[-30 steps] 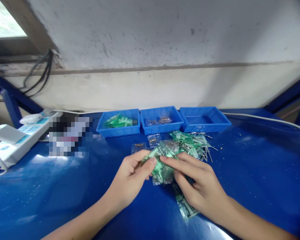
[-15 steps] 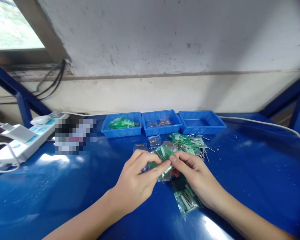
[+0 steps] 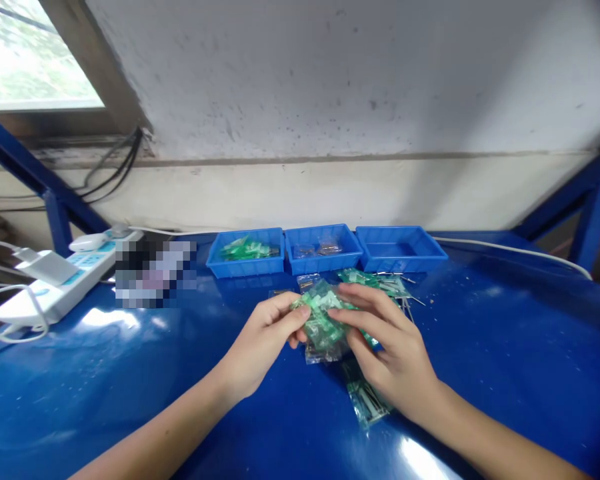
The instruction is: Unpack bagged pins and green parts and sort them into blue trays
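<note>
My left hand [image 3: 270, 337] pinches a green-tinted clear plastic bag [image 3: 323, 320] at its left edge, thumb on top. The bag's contents look pale green and are hard to make out. On the bag's right side rest the fingertips of my right hand [image 3: 387, 340], its fingers spread apart. Below the hands lies a green plastic packet [image 3: 367, 400] with thin metal rods inside, partly covered by my right hand. Small clear packets [image 3: 307, 280] lie just beyond my left fingers. More green packets and loose metal rods [image 3: 387, 283] are heaped past my right hand.
Three blue trays line the wall: the left tray [image 3: 245, 267] holds green packets, the middle tray [image 3: 325, 263] small clear packets, the right tray [image 3: 400, 263] shows a bare bottom. A white power strip [image 3: 55, 280] with cables stands left, beside a blurred-out object [image 3: 155, 273].
The green bag has been turned and now shows a broader, brighter face. My right hand has gone from a thumb pinch to spread fingers on it. The view has shifted slightly.
</note>
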`<state>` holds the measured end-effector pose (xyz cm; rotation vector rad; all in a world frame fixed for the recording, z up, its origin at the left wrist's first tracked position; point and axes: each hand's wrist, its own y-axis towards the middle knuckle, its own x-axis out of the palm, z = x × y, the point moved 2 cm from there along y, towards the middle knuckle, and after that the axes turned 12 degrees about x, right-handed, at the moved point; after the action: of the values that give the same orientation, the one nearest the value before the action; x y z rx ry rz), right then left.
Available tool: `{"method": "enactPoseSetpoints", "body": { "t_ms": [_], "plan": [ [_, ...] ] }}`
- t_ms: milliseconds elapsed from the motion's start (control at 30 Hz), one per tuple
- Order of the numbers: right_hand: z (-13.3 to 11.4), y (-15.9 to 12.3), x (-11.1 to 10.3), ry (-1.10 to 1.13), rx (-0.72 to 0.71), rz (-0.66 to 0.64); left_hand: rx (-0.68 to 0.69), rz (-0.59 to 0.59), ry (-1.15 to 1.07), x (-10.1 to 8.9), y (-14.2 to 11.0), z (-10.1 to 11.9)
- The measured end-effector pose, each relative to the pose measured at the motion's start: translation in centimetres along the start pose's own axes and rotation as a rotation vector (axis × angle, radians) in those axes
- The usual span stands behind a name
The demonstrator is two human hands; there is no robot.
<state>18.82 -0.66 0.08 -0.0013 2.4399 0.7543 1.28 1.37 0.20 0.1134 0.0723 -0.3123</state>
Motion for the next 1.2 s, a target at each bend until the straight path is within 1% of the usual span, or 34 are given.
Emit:
{"method": "enactPoseSetpoints", "body": {
  "t_ms": [33, 67, 133, 167, 200, 233, 300, 400, 500, 567, 633, 767, 833, 900, 967, 1000, 1033, 1067, 1100, 1167, 1200],
  "plan": [
    [0.1, 0.0, 0.1, -0.009, 0.011, -0.009, 0.101, 0.033, 0.136, -0.4, 0.0, 0.4],
    [0.2, 0.0, 0.1, -0.021, 0.025, -0.015, 0.238, 0.091, 0.297, -0.9, 0.0, 0.9],
    [0.4, -0.1, 0.2, -0.044, 0.053, -0.019, 0.563, 0.248, 0.63, -2.3, 0.2, 2.2],
    [0.5, -0.1, 0.2, -0.05, 0.063, -0.025, 0.701, 0.32, 0.767, -3.0, 0.4, 2.8],
    [0.4, -0.2, 0.3, -0.053, 0.071, -0.033, 0.803, 0.39, 0.876, -3.8, 0.9, 3.2],
    [0.4, -0.2, 0.3, -0.052, 0.078, -0.04, 0.869, 0.446, 0.967, -4.5, 1.5, 3.5],
    [0.2, -0.2, 0.4, -0.046, 0.084, -0.048, 0.918, 0.521, 1.148, -5.7, 3.1, 3.7],
    [-0.2, -0.3, 0.4, -0.039, 0.085, -0.047, 0.866, 0.529, 1.372, -6.2, 5.5, 2.9],
    [-0.4, -0.3, 0.2, -0.036, 0.107, -0.047, 0.711, 0.407, 1.524, -5.7, 6.9, 1.3],
    [-0.3, -0.2, 0.0, -0.037, 0.127, -0.048, 0.589, 0.315, 1.588, -5.4, 7.1, 0.4],
    [-0.2, -0.1, -0.1, -0.041, 0.137, -0.07, 0.499, 0.263, 1.611, -5.3, 6.9, -0.2],
    [0.2, 0.2, 0.2, -0.077, 0.159, -0.19, 0.405, 0.177, 1.61, -5.3, 6.8, -0.9],
    [0.4, 0.3, 0.4, -0.098, 0.184, -0.246, 0.381, 0.154, 1.595, -5.3, 6.7, -1.1],
    [0.6, 0.4, 0.5, -0.106, 0.202, -0.275, 0.404, 0.205, 1.553, -5.3, 6.4, -1.0],
    [0.7, 0.4, 0.5, -0.107, 0.205, -0.28, 0.487, 0.293, 1.473, -5.2, 5.7, -0.6],
    [0.7, 0.4, 0.4, -0.107, 0.204, -0.277, 0.541, 0.3, 1.413, -5.2, 5.3, -0.4],
    [0.8, 0.4, 0.4, -0.106, 0.201, -0.273, 0.59, 0.254, 1.341, -5.1, 4.9, -0.2],
    [0.8, 0.4, 0.4, -0.106, 0.199, -0.268, 0.621, 0.143, 1.264, -5.0, 4.5, -0.1],
    [0.8, 0.5, 0.4, -0.105, 0.198, -0.263, 0.633, -0.011, 1.188, -4.9, 4.1, -0.2],
    [0.9, 0.5, 0.3, -0.1, 0.196, -0.254, 0.599, -0.312, 1.062, -5.0, 3.5, -0.6],
    [0.9, 0.5, 0.3, -0.096, 0.196, -0.25, 0.572, -0.407, 1.023, -5.1, 3.3, -0.8]
  ]
}}
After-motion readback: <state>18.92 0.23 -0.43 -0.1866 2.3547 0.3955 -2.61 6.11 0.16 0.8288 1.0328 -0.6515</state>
